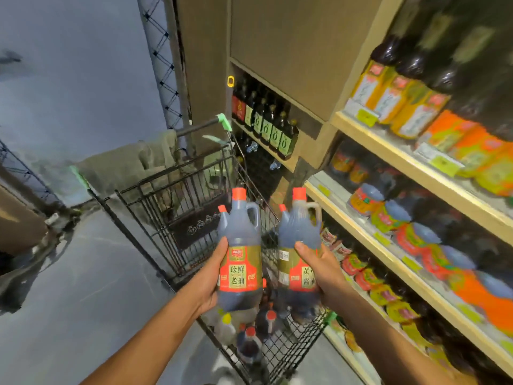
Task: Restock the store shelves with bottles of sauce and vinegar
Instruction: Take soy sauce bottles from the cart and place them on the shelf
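I hold two large plastic jugs of dark sauce upright in front of me, one in each hand, side by side and just apart. My left hand (211, 276) is curled round the left dark sauce jug with a red cap and red-and-gold label (240, 254), thumb on the front near its shoulder, fingers hidden behind. My right hand (323, 270) grips the right dark sauce jug with a red cap and moulded handle (298, 245) the same way, thumb across the front above its label. Each jug has a small second red spout cap on its left shoulder and a loop handle on its right.

Both jugs hang above the near end of a black wire shopping trolley with green corner bumpers (194, 207), which stretches away from me. In the trolley's near basket, below the jugs, lie more dark bottles with red caps (251, 340), somewhat blurred.

To my right run pale wooden store shelves (388, 145), several tiers, packed with blurred bottles and jars bearing orange, yellow and red labels (410, 107). Further off, beyond the trolley, a recessed shelf holds a row of tall dark bottles with green labels (274, 129). A grey floor (83, 273) spreads to my left.
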{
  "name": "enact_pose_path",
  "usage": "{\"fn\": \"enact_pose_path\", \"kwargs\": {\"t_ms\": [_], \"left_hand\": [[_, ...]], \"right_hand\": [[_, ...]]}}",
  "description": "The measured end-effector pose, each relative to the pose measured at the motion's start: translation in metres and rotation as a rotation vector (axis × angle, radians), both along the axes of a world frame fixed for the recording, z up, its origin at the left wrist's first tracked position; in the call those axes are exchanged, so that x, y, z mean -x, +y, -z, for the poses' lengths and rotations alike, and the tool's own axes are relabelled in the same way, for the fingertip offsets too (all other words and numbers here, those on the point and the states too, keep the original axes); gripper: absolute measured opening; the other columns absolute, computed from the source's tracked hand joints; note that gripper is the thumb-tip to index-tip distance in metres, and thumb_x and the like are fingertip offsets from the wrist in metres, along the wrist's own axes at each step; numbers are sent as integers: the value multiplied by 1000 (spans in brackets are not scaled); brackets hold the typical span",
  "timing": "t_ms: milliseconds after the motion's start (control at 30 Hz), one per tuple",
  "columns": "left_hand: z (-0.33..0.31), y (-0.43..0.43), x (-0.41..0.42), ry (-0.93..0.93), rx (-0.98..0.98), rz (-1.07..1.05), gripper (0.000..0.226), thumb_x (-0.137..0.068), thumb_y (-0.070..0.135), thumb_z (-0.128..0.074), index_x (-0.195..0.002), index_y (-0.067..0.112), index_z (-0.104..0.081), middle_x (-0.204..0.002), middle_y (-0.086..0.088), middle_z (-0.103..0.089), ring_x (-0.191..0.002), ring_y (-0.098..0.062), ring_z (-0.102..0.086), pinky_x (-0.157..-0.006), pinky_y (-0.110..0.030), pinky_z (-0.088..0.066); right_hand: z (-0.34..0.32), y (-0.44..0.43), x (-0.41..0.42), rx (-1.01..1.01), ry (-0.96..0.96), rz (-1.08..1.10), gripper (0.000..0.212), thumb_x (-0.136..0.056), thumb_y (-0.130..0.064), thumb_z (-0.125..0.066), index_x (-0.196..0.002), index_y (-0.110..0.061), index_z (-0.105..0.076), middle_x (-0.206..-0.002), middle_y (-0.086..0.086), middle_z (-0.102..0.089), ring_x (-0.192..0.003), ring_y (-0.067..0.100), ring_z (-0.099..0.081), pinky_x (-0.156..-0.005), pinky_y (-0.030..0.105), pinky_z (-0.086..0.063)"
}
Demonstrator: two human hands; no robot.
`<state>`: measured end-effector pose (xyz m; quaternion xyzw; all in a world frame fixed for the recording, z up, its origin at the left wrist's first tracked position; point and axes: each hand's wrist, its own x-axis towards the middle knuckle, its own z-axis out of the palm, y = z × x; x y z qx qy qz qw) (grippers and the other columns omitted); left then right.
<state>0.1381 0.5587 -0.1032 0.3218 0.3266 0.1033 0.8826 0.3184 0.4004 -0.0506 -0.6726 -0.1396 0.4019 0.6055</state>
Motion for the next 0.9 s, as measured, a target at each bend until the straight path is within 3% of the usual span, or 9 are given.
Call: {"fn": "enact_pose_path", "kwargs": {"t_ms": [167, 333, 433, 500, 600, 667, 733, 833, 900], "left_hand": [[-6, -29, -33, -28, -58, 216, 88, -51, 62, -94, -113, 2, -76, -107, -25, -76, -87, -33, -78, -70, -41, -64], [-11, -80, -74, -27, -97, 393, 90, -53, 54, -88, -122, 1, -67, -107, -26, -76, -88, -34, -77, -71, -42, -64], [-22, -127, -96, -48, -98, 501, 91, -36, 56, -102, -107, 5, -79, -106, -26, -76, -85, -34, -78, -67, -41, -64], [-26, -163, -107, -37, -96, 559, 99, -33, 56, -101, -111, 2, -76, -105, -26, -76, -83, -34, -78, -67, -42, -64], [-34, -222, -118, -33, -101, 650, 110, -24, 56, -103, -112, 0, -70, -101, -25, -77, -79, -32, -78, -64, -40, -64], [-40, -264, -121, -40, -123, 724, 108, -31, 55, -103, -117, -1, -68, -101, -24, -77, -80, -32, -78, -65, -39, -64], [-42, -307, -123, -32, -136, 776, 98, -56, 52, -95, -129, -5, -63, -101, -24, -77, -80, -32, -78, -66, -39, -64], [-43, -375, -122, -24, -139, 837, 88, -61, 56, -90, -122, -3, -68, -101, -25, -77, -79, -33, -78, -65, -39, -63], [-43, -421, -120, -26, -141, 890, 72, -75, 50, -71, -125, -1, -65, -101, -24, -77, -80, -32, -78, -65, -37, -63]], "right_hand": [[-7, -64, -8, 25, 9, 239, 57, -65, -55, -78, -112, -25, -63, -90, 3, -80, -79, 23, -78, -57, 27, -58], [-14, -138, -12, 10, -5, 449, 69, -58, -57, -80, -117, -26, -61, -93, 5, -79, -82, 26, -78, -62, 33, -59], [-17, -195, -12, 4, -23, 594, 60, -71, -47, -81, -122, -24, -61, -95, 4, -79, -79, 23, -78, -58, 29, -58], [-17, -236, -9, 2, -28, 675, 51, -80, -37, -80, -124, -21, -61, -96, 5, -79, -78, 21, -77, -58, 28, -58], [-21, -304, 2, -21, -51, 799, 63, -70, -35, -81, -126, -15, -60, -104, 12, -77, -85, 27, -76, -66, 36, -60], [-23, -352, 12, -23, -62, 860, 58, -74, -27, -81, -126, -13, -61, -109, 17, -75, -91, 34, -74, -76, 42, -60], [-23, -401, 24, -11, -55, 927, 43, -83, -17, -79, -123, -13, -63, -109, 18, -75, -91, 35, -73, -79, 44, -60], [-23, -474, 47, -5, -54, 1017, 34, -86, -12, -76, -119, -11, -65, -110, 20, -75, -92, 37, -73, -81, 46, -59], [-25, -520, 65, -15, -57, 1071, 30, -86, -12, -76, -114, -15, -65, -111, 21, -74, -97, 40, -71, -88, 51, -58]]}}
